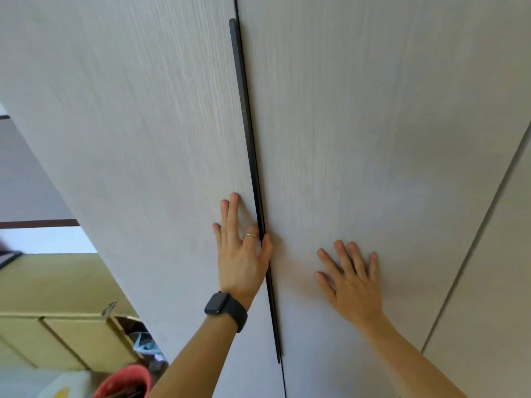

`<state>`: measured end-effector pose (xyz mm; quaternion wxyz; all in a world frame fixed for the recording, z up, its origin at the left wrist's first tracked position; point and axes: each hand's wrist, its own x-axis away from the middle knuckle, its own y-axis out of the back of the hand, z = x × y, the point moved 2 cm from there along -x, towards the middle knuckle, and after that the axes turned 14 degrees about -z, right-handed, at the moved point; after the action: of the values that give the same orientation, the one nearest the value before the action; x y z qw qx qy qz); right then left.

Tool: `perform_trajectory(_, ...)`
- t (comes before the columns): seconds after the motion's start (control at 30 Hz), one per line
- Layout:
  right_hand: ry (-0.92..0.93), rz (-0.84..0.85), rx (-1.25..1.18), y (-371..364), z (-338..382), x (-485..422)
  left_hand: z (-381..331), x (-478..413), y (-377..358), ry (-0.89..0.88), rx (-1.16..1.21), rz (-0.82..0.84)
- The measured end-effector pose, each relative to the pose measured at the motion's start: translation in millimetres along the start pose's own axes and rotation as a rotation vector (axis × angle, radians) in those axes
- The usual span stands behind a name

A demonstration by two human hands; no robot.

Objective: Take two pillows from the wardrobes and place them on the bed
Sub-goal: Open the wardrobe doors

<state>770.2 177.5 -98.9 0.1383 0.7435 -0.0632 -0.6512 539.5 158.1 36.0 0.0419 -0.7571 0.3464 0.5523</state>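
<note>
Wardrobe (330, 116) fills nearly whole view, pale wood-grain, seen from close & below; both doors shut or near shut, so nothing of inside shows. Left door (149, 116) and right door (359, 139) meet at a dark seam, w/ long black handle strip (247, 133) running down left door's edge. Pillows not in view, presumably behind doors; bed not in view either. Off to lower left, tan cardboard boxes (57, 326) and a red tub (126, 383), blurred, contents unclear. Left hand (241, 254) flat on left door beside strip, fingers (230, 214) spread on panel, thumb hooked over strip at seam, likely to get purchase for pulling door open; black watch (225, 307) on wrist, ring (250, 236) on one finger. Right hand (350, 280) flat on right door, fingers wide, gripping nothing, prob bracing that door so only left one swings. Early stage by look of it: no pillow taken yet. Next likely needs pull outward on strip.
</note>
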Motion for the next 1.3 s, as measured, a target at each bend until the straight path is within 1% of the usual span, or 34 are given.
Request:
perform_trajectory(0.13, -0.003, 0.023, -0.005, 8, 1, -2, -13, 11, 19, 0.103, 0.035, -0.016)
perform_trajectory(0.3, -0.027, 0.106, -0.008, 20, 4, -4, -23, 35, 65, 0.128, 0.017, -0.037)
perform_trajectory(0.47, -0.090, 0.260, -0.064, 39, 15, -10, -25, 60, 120, 0.123, 0.009, 0.029)
perform_trajectory(0.53, -0.186, 0.325, -0.138, 52, 29, -17, -23, 71, 140, 0.131, -0.006, 0.043)
perform_trajectory(0.6, -0.318, 0.380, -0.292, 69, 54, -29, -19, 78, 160, 0.141, -0.017, 0.044)
perform_trajectory(0.63, -0.377, 0.419, -0.421, 80, 69, -39, -17, 80, 170, 0.140, -0.018, 0.045)
perform_trajectory(0.7, -0.463, 0.530, -0.772, 106, 104, -59, -12, 83, 189, 0.140, 0.003, 0.066)
perform_trajectory(0.73, -0.471, 0.579, -0.952, 121, 121, -67, -9, 84, 198, 0.136, 0.011, 0.086)
perform_trajectory(0.77, -0.452, 0.629, -1.106, 135, 138, -72, -7, 84, 208, 0.123, 0.003, 0.107)
perform_trajectory(0.83, -0.387, 0.719, -1.322, 159, 170, -73, -4, 86, 227, 0.096, -0.046, 0.144)
perform_trajectory(0.93, -0.329, 0.772, -1.468, 179, 210, -66, 0, 89, 254, 0.101, -0.102, 0.152)
perform_trajectory(1.07, -0.265, 0.715, -1.479, 194, 246, -63, 11, 100, 293, 0.200, -0.083, 0.120)
perform_trajectory(1.2, -0.145, 0.675, -1.414, 205, 282, -65, 15, 98, 340, 0.326, -0.163, 0.076)
perform_trajectory(1.3, -0.010, 0.606, -1.343, 212, 314, -71, 13, 83, 372, 0.411, -0.152, -0.053)
